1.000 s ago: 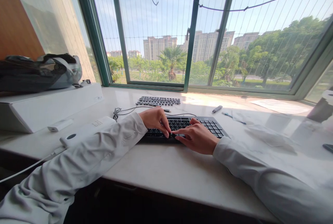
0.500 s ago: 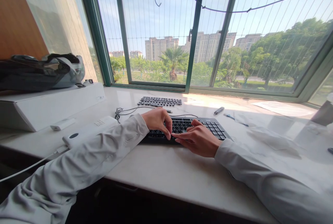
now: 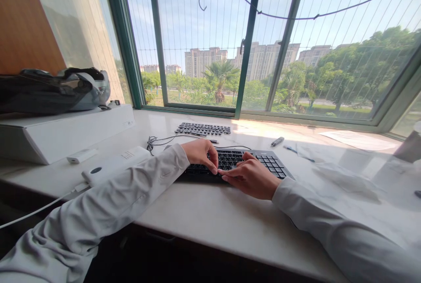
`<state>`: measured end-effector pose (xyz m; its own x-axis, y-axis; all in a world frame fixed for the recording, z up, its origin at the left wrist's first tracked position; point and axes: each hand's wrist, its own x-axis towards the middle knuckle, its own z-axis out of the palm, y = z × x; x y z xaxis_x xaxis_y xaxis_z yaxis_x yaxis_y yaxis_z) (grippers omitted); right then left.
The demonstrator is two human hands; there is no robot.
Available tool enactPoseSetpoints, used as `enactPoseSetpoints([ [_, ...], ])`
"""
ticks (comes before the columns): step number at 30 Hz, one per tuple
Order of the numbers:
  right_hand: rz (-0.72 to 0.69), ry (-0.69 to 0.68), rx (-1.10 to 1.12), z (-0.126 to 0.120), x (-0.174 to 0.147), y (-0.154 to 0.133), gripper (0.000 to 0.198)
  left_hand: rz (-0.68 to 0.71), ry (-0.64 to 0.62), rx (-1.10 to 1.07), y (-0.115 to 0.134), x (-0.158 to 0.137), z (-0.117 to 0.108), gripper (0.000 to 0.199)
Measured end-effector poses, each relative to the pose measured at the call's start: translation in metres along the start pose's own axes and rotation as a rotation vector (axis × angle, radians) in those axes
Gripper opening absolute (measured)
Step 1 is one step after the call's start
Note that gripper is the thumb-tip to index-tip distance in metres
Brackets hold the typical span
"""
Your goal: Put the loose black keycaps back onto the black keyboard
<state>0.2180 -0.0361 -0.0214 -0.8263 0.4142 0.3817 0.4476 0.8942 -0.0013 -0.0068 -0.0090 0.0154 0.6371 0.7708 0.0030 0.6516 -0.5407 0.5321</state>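
Poising left hand (image 3: 201, 152) and right hand (image 3: 255, 178) fingertip-close at the keyboard (image 3: 229, 158), near the tabletop's (image 3: 210, 213) front edge — cannot tell whether gripping anything. Might slip or knock keys askew through crowding fingertips.

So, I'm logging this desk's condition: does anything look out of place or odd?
Yes: many dark keycaps lie loose in rows on the desk, behind the keyboard. It seems to show bare key sockets left of the number pad, so looks partly stripped.
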Motion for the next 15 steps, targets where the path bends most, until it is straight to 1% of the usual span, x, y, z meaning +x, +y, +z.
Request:
enactPoseSetpoints([
  [7,0.007,-0.013,-0.013,-0.0008,0.0009,-0.0027,0.033,-0.006,-0.049,0.033,-0.0028,0.0042,-0.0002,0.028],
  [11,-0.025,-0.017,-0.057,0.0008,0.003,-0.004,0.033,-0.012,-0.084,0.062,-0.0024,0.0065,-0.0006,0.028],
  [15,-0.041,-0.005,-0.095,0.002,0.0033,-0.0035,0.032,-0.007,-0.08,0.072,-0.0017,0.0052,-0.0008,0.028],
])
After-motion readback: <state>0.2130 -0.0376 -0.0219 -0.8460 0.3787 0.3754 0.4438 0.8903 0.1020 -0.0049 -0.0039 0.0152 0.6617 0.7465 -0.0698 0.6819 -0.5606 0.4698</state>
